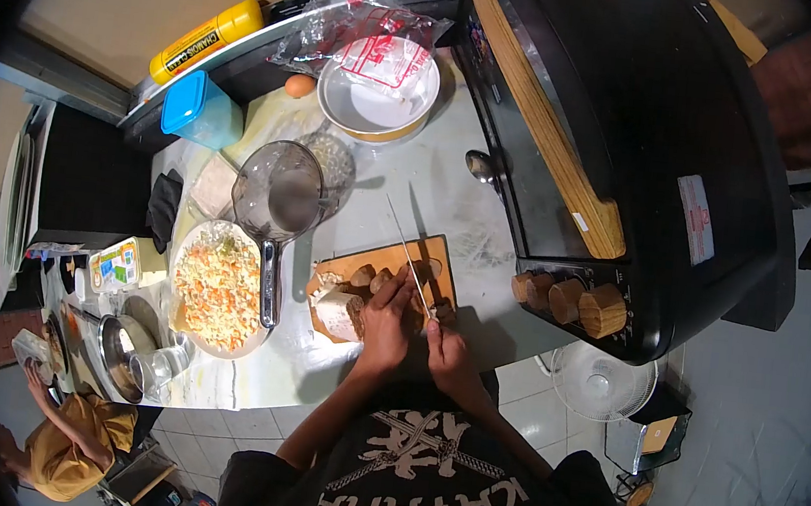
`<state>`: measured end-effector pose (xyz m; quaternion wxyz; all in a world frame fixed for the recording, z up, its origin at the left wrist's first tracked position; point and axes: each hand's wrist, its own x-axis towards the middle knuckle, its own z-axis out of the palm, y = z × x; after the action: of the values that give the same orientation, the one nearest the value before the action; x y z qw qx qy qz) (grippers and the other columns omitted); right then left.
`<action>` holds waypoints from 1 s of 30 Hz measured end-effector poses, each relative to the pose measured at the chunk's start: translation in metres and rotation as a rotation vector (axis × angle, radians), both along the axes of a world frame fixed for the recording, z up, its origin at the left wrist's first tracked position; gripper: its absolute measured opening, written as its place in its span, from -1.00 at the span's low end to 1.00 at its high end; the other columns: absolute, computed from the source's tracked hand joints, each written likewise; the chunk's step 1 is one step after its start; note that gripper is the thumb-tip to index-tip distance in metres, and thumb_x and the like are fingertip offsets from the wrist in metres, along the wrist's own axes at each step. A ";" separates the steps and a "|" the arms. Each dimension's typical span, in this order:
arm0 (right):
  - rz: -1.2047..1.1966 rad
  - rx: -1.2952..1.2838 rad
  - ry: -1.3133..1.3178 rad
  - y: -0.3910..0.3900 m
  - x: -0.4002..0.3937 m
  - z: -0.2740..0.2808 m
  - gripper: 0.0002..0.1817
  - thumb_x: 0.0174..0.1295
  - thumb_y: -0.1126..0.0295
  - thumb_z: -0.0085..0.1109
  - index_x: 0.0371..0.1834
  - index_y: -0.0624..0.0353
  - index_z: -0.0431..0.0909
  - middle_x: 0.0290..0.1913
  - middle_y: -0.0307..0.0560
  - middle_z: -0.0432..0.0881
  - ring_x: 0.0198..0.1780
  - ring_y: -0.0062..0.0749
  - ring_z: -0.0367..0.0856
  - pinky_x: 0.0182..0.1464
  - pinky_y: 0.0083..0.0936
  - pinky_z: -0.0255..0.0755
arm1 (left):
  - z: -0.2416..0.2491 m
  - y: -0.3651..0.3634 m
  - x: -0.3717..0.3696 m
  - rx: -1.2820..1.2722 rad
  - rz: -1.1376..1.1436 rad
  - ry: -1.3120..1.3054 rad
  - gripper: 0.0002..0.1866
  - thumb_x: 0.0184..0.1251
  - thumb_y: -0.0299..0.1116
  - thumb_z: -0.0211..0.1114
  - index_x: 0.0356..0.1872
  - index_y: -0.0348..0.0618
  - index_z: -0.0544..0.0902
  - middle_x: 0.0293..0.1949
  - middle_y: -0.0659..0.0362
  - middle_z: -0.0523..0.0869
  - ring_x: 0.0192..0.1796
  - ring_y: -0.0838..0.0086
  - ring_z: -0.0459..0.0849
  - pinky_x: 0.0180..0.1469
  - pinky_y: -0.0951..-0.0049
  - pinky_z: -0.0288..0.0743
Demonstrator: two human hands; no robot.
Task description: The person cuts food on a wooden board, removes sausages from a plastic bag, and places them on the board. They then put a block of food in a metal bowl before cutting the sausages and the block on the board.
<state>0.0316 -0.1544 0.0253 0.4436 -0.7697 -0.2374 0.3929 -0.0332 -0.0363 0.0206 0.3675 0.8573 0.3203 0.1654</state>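
On a wooden cutting board (437, 254) lie several brown pieces of food and a larger whitish piece with a brown cut face (338, 313). My left hand (386, 328) rests over the brown pieces, its fingers pressed together beside the blade; what lies under them is hidden. In my right hand (448, 356) is the handle of a knife (407, 256), whose blade points away from me across the board. Left of the board, a long-handled glass pan (279, 190) stands near a plate of chopped yellow and orange food (218, 289).
A white bowl (342, 108) partly under a plastic bag (309, 40), an egg (298, 86) and a blue-lidded container (201, 111) stand at the back. A large black oven (626, 128) borders the right side. Another person (74, 445) is at the lower left.
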 end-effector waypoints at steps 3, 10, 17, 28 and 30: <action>-0.019 0.039 -0.053 -0.001 -0.004 -0.009 -0.57 0.44 0.20 -0.25 -0.34 0.39 0.46 -0.40 0.39 0.51 -0.29 0.28 0.49 -0.27 -0.11 0.34 | 0.001 0.000 -0.001 -0.042 -0.002 -0.001 -0.43 -0.05 -0.69 0.11 0.13 -0.30 0.50 0.15 -0.10 0.50 0.12 0.03 0.55 0.12 0.28 0.46; -0.022 0.072 -0.150 0.001 -0.006 -0.012 -0.61 0.43 0.26 -0.22 -0.34 0.38 0.49 -0.43 0.36 0.52 -0.32 0.27 0.51 -0.29 -0.08 0.35 | -0.003 0.000 -0.004 -0.038 -0.051 0.049 -0.36 -0.05 -0.67 0.13 0.22 -0.29 0.41 0.19 -0.12 0.46 0.17 0.03 0.50 0.18 0.27 0.40; -0.018 0.045 -0.154 0.006 -0.006 -0.010 -0.62 0.42 0.28 -0.21 -0.31 0.39 0.50 -0.40 0.39 0.53 -0.30 0.28 0.52 -0.29 -0.08 0.36 | -0.003 0.001 -0.004 -0.033 -0.062 0.042 -0.33 -0.05 -0.64 0.14 0.26 -0.30 0.36 0.19 -0.14 0.44 0.17 0.00 0.48 0.17 0.22 0.40; 0.019 -0.099 -0.130 0.006 -0.006 -0.016 -0.53 0.42 0.22 -0.22 -0.49 0.41 0.48 -0.50 0.39 0.50 -0.38 0.27 0.52 -0.41 -0.08 0.32 | -0.005 -0.001 -0.004 -0.016 -0.053 0.051 -0.34 -0.04 -0.59 0.15 0.25 -0.29 0.37 0.20 -0.13 0.44 0.15 0.02 0.50 0.15 0.23 0.43; 0.025 -0.093 -0.167 0.007 -0.006 -0.016 -0.51 0.42 0.22 -0.26 -0.50 0.41 0.47 -0.52 0.38 0.50 -0.40 0.26 0.52 -0.38 -0.09 0.32 | -0.002 0.001 0.000 0.047 -0.012 0.031 -0.50 -0.01 -0.54 0.21 0.08 -0.38 0.51 0.06 -0.18 0.55 0.03 0.02 0.60 0.01 0.26 0.53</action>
<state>0.0261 -0.1472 0.0094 0.3811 -0.8165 -0.2645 0.3437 -0.0332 -0.0353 0.0183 0.3433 0.8700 0.3169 0.1576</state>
